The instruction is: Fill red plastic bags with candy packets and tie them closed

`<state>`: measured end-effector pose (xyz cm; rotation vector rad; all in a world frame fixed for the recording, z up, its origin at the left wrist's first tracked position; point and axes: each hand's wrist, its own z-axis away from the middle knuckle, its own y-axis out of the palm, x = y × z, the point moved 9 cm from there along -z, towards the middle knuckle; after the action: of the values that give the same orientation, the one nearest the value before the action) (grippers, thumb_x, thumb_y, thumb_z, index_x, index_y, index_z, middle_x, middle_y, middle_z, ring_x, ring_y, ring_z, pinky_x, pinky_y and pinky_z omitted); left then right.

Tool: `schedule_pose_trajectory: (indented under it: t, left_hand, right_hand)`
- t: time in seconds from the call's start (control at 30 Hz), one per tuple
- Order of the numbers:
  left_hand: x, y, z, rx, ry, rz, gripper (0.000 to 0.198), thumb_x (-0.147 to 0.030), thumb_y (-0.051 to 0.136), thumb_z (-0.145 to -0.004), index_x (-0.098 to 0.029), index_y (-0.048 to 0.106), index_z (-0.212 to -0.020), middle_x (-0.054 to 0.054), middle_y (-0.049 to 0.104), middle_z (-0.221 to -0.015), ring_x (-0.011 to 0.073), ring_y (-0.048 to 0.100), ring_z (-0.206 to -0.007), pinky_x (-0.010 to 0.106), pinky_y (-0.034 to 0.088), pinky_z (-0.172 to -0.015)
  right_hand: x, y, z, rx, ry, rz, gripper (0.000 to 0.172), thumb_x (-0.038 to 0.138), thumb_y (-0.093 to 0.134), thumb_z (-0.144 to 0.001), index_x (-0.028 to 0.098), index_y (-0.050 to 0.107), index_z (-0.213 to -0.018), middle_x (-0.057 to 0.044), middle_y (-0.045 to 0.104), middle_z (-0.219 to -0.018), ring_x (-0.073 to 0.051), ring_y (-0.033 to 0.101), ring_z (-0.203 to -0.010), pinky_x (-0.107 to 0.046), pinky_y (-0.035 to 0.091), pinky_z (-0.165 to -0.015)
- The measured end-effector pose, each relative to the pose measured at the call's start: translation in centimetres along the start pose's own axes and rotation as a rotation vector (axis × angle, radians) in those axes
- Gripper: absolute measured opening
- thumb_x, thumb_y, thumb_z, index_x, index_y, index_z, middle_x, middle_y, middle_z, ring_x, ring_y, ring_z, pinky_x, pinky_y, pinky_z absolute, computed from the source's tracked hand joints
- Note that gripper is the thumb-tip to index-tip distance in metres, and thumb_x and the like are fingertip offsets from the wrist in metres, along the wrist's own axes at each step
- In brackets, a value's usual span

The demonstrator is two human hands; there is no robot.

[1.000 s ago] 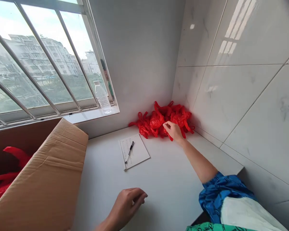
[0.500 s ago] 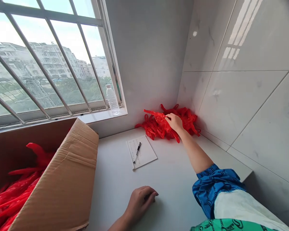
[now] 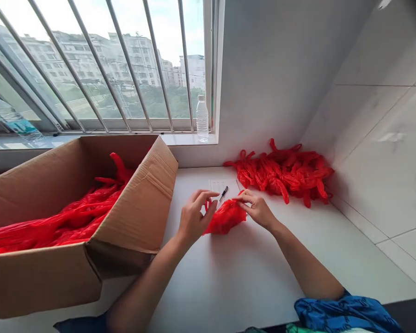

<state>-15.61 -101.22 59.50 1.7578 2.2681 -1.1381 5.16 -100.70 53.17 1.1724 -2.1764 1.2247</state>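
Note:
A bunched red plastic bag lies on the white counter between my hands. My left hand grips its left end with the fingertips, and my right hand pinches its upper right edge. Behind them, a heap of similar red plastic bags sits in the corner, apart from both hands. A sheet of printed paper lies just beyond the bag, partly hidden by it and my hands. A black pen rests on the paper.
An open cardboard box to my left holds a mass of red plastic bags, and its flap stands close to my left forearm. A plastic water bottle stands on the barred window's sill. Tiled wall bounds the counter on the right.
The red bag has left the heap and now lies nearer me, held by both hands. My left hand has moved up from the counter to it. The view has turned left, showing more of the box.

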Motion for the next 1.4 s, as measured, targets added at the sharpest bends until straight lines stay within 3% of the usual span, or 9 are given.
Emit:
schedule_pose_trajectory:
  t: [0.17, 0.33, 0.47, 0.63, 0.7, 0.83, 0.93, 1.27, 1.4]
  left_hand:
    - [2.5, 5.1, 1.5, 0.36, -0.063, -0.261, 0.018, -0.038, 0.058, -0.093, -0.026, 0.069, -0.101, 0.001, 0.07, -0.1, 0.0194, 0.064, -0.091, 0.033, 0.046, -0.079]
    - [3.0, 7.0, 2.5, 0.469, -0.108, -0.338, 0.017, -0.035, 0.063, -0.09, -0.026, 0.066, -0.104, -0.001, 0.072, -0.092, 0.0188, 0.066, -0.085, 0.033, 0.042, -0.079]
    - [4.6, 5.7, 2.3, 0.442, -0.16, -0.303, 0.017, -0.028, 0.054, -0.093, -0.028, 0.065, -0.107, -0.003, 0.071, -0.088, 0.0165, 0.064, -0.082, 0.028, 0.042, -0.071]
    - [7.4, 0.7, 1.9, 0.174, -0.335, -0.265, 0.02, -0.035, 0.051, -0.095, -0.025, 0.064, -0.105, -0.001, 0.069, -0.086, 0.0153, 0.064, -0.075, 0.026, 0.044, -0.067]
    - [6.3, 1.1, 2.0, 0.15, -0.308, -0.191, 0.021, -0.038, 0.05, -0.096, -0.024, 0.064, -0.103, 0.0, 0.069, -0.088, 0.0145, 0.064, -0.076, 0.026, 0.046, -0.07]
    - [1.6, 6.7, 2.5, 0.396, -0.097, -0.208, 0.018, -0.04, 0.057, -0.092, -0.025, 0.065, -0.098, 0.001, 0.068, -0.095, 0.0169, 0.063, -0.083, 0.027, 0.046, -0.07]
    - [0.8, 8.7, 2.5, 0.481, -0.082, -0.272, 0.009, -0.031, 0.058, -0.09, -0.025, 0.065, -0.092, -0.001, 0.069, -0.088, 0.0165, 0.063, -0.075, 0.027, 0.044, -0.065]
    - [7.2, 0.3, 1.0, 0.136, -0.347, -0.167, 0.017, -0.035, 0.055, -0.091, -0.023, 0.067, -0.091, -0.001, 0.071, -0.084, 0.0155, 0.065, -0.075, 0.026, 0.048, -0.069]
    - [5.7, 1.0, 1.7, 0.184, -0.27, -0.215, 0.025, -0.035, 0.05, -0.095, -0.024, 0.063, -0.113, 0.004, 0.068, -0.111, 0.0176, 0.066, -0.088, 0.029, 0.05, -0.076]
  right_hand:
    - [-0.2, 2.9, 1.8, 0.043, 0.047, -0.064, 0.018, 0.022, 0.058, -0.091, 0.023, 0.069, -0.105, -0.003, 0.066, -0.096, -0.018, 0.064, -0.086, -0.032, 0.051, -0.079]
    - [0.9, 2.1, 2.1, 0.012, 0.043, -0.084, 0.009, 0.022, 0.058, -0.091, 0.022, 0.066, -0.094, -0.002, 0.068, -0.091, -0.017, 0.064, -0.084, -0.031, 0.05, -0.079]
    - [0.7, 0.3, 2.5, 0.086, 0.008, -0.022, 0.011, 0.02, 0.057, -0.091, 0.022, 0.068, -0.091, -0.003, 0.07, -0.09, -0.018, 0.063, -0.087, -0.033, 0.049, -0.081]
    - [-2.4, -4.0, 3.0, 0.031, 0.206, 0.019, 0.009, 0.025, 0.06, -0.088, 0.022, 0.068, -0.09, -0.002, 0.07, -0.089, -0.02, 0.065, -0.086, -0.032, 0.049, -0.075]
    - [-2.3, -3.5, 3.1, 0.067, 0.207, -0.045, 0.007, 0.023, 0.061, -0.087, 0.021, 0.068, -0.09, -0.002, 0.07, -0.09, -0.019, 0.066, -0.086, -0.032, 0.05, -0.079]
    - [-0.6, -1.0, 3.1, 0.103, 0.173, -0.15, 0.007, 0.021, 0.061, -0.087, 0.022, 0.066, -0.092, -0.001, 0.069, -0.092, -0.017, 0.065, -0.088, -0.032, 0.05, -0.082]
    - [0.2, -0.5, 3.0, 0.079, 0.162, -0.205, 0.007, 0.023, 0.061, -0.089, 0.022, 0.065, -0.095, -0.001, 0.069, -0.092, -0.017, 0.064, -0.089, -0.032, 0.05, -0.083]
    - [-2.3, -6.1, 3.6, -0.032, 0.258, -0.025, 0.014, 0.033, 0.062, -0.09, 0.025, 0.066, -0.1, -0.002, 0.068, -0.097, -0.021, 0.063, -0.096, -0.033, 0.049, -0.077]
    - [-1.4, -5.3, 3.4, 0.041, 0.223, -0.015, 0.02, 0.035, 0.066, -0.087, 0.025, 0.065, -0.105, -0.003, 0.067, -0.103, -0.021, 0.063, -0.099, -0.034, 0.048, -0.083]
